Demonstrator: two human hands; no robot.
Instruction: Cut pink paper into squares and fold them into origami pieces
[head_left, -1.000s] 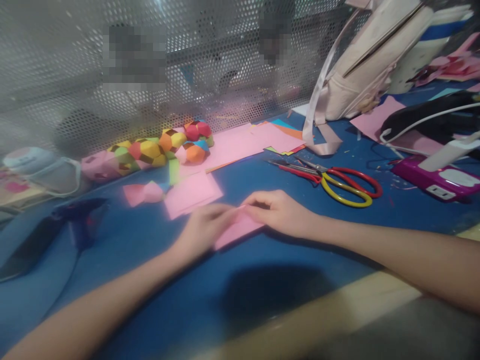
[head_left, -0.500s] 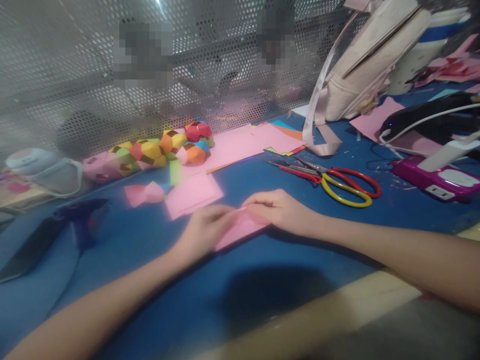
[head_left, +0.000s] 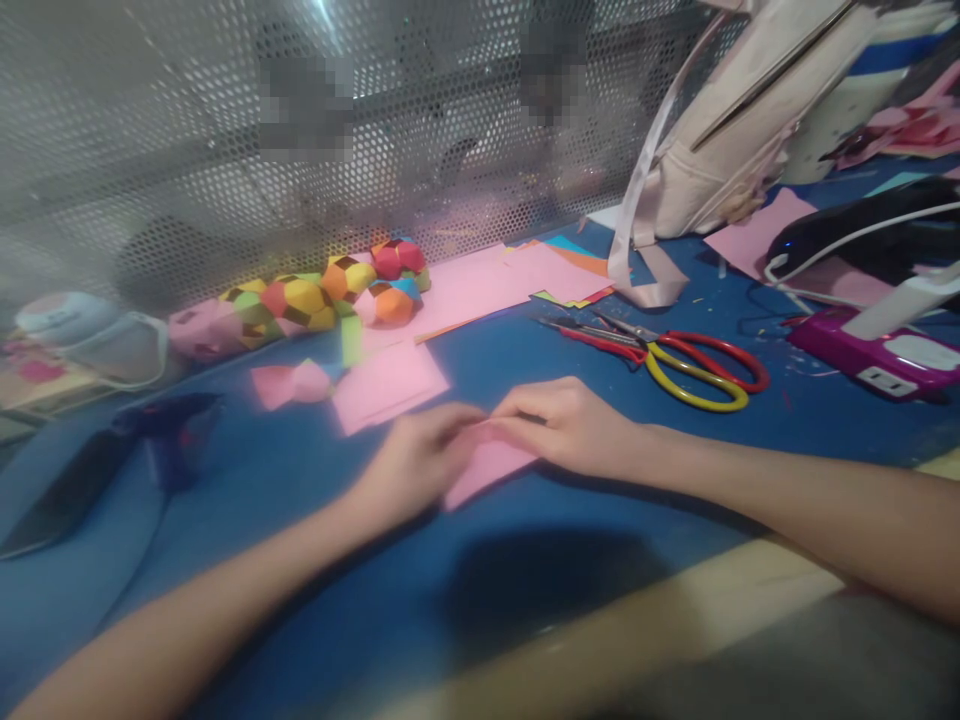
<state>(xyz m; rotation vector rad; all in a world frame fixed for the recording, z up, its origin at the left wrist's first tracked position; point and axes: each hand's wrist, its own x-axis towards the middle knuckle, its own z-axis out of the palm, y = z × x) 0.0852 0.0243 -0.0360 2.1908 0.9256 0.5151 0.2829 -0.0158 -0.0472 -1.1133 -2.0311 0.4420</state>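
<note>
A small piece of pink paper [head_left: 487, 467] lies between my two hands, just above or on the blue table [head_left: 360, 640]. My left hand [head_left: 415, 455] is closed on its left part, fingers bent over the top edge. From the right, my right hand [head_left: 568, 425] pinches the same paper along its upper edge, thumb and fingers close to the left fingertips. The fingers hide much of the far edge, so I cannot tell how it is folded. Beyond my left hand lie stacked pink paper squares [head_left: 394, 388] and a small folded pink paper piece [head_left: 292, 382].
Scissors [head_left: 697, 370] with red and yellow handles lie right of my hands. Several coloured folded-paper balls [head_left: 300, 300] and pink sheets [head_left: 480, 285] sit along the perforated metal screen [head_left: 420, 130]. At left are a glue gun [head_left: 169, 430] and phone [head_left: 67, 490]; right, a purple power strip [head_left: 877, 350].
My left hand has shifted slightly right and the fingertips of both hands have come together at the paper's top edge. Less of the paper shows. The view has shifted a little.
</note>
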